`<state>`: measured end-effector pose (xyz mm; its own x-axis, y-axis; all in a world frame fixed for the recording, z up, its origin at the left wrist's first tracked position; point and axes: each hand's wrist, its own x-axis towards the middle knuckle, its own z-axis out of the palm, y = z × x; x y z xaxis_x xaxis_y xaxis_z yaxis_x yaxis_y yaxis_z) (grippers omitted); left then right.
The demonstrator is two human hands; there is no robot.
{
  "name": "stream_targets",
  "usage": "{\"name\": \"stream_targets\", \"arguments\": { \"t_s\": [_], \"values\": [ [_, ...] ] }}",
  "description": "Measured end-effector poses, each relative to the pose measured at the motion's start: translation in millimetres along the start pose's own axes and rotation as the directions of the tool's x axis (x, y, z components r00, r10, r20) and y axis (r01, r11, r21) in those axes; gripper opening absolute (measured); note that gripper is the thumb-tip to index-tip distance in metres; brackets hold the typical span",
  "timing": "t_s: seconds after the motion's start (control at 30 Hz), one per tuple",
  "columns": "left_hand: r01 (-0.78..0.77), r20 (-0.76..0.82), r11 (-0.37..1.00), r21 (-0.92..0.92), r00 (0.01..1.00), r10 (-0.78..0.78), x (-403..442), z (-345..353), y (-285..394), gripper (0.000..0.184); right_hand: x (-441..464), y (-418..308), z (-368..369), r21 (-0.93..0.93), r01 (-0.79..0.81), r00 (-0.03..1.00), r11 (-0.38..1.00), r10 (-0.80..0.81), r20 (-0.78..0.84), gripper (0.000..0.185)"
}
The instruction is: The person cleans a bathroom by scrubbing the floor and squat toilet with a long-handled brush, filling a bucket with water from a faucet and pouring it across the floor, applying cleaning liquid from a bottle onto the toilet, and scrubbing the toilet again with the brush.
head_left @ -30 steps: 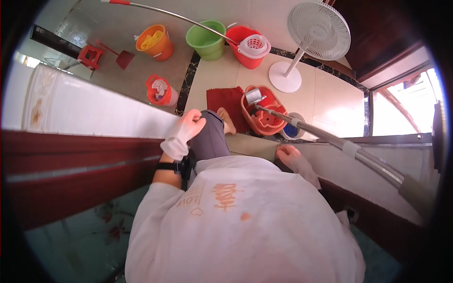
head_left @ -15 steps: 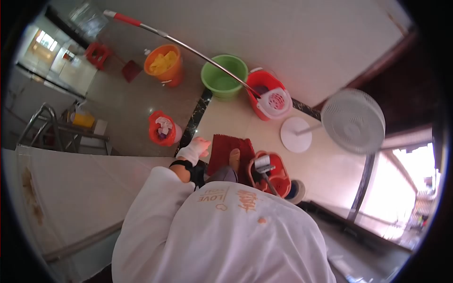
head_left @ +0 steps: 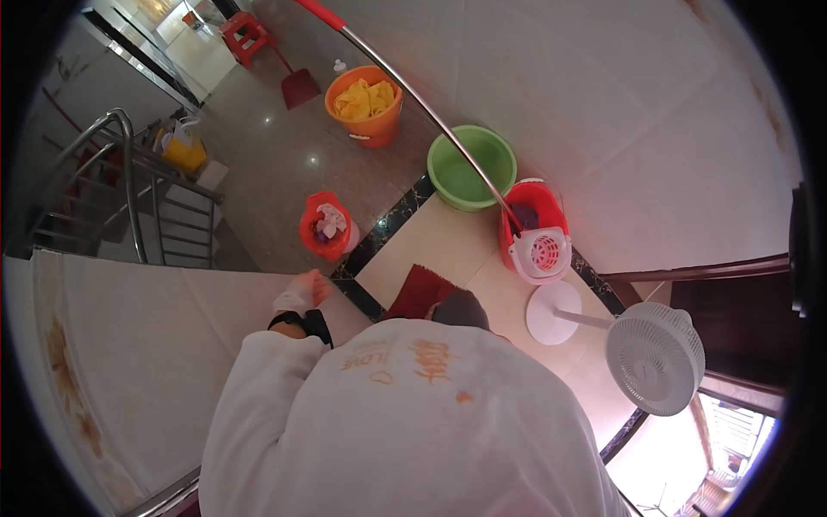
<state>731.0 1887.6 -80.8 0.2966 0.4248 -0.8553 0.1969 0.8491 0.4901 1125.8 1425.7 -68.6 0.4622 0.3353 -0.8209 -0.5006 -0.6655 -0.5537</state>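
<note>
Left hand (head_left: 303, 293): fingers loosely bent, near pale wall (head_left: 172, 353)
Right hand: hidden, cannot tell
Mop (head_left: 429, 112): slanted in red bucket (head_left: 507, 247)

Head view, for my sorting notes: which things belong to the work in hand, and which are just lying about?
Likely in the work, being nearest the left hand:
red bin

Likely just about:
green tub
orange bucket
red mop bucket
white fan
red dustpan
red stool

Probably a home hallway: stair railing (head_left: 131, 185), fan (head_left: 655, 358), buckets (head_left: 472, 168), tiled floor (head_left: 405, 250).
</note>
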Motion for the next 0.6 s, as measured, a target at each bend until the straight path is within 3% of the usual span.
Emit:
{"name": "stream_targets", "arguments": {
  "t_s": [0.13, 0.2, 0.4, 0.5, 0.6],
  "values": [
    [-0.077, -0.079, 0.997, -0.025, 0.994, 0.075, -18.1, 41.0, 34.6, 0.025, 8.4, -8.6, -3.0, -0.006, -0.033, 0.999, 0.999, 0.033, 0.000, 0.026],
    [-0.304, -0.129, 0.944, -0.128, 0.949, 0.288, -31.6, 90.0, 71.6, 0.033, 13.0, -7.1, -8.1, 0.005, -0.063, 0.998, 0.998, 0.063, -0.008, 0.026],
    [-0.588, 0.197, 0.804, 0.084, 0.801, 0.565, -53.3, 238.5, 211.0, 0.047, 42.5, -11.3, -19.7, 0.059, -0.155, 0.987, 0.986, 0.156, -0.025, 0.027],
    [-0.668, 0.200, 0.731, 0.136, 0.742, 0.640, -34.2, 307.3, 276.7, 0.055, 88.2, -36.9, -23.2, 0.088, -0.140, 0.990, 0.986, 0.142, -0.011, 0.027],
    [-0.666, 0.271, 0.746, 0.007, 0.719, 0.640, 21.2, 358.8, 329.6, 0.049, 118.0, -111.3, -17.3, 0.090, -0.091, 0.994, 0.992, 0.096, -0.057, 0.029]
  ]
}}
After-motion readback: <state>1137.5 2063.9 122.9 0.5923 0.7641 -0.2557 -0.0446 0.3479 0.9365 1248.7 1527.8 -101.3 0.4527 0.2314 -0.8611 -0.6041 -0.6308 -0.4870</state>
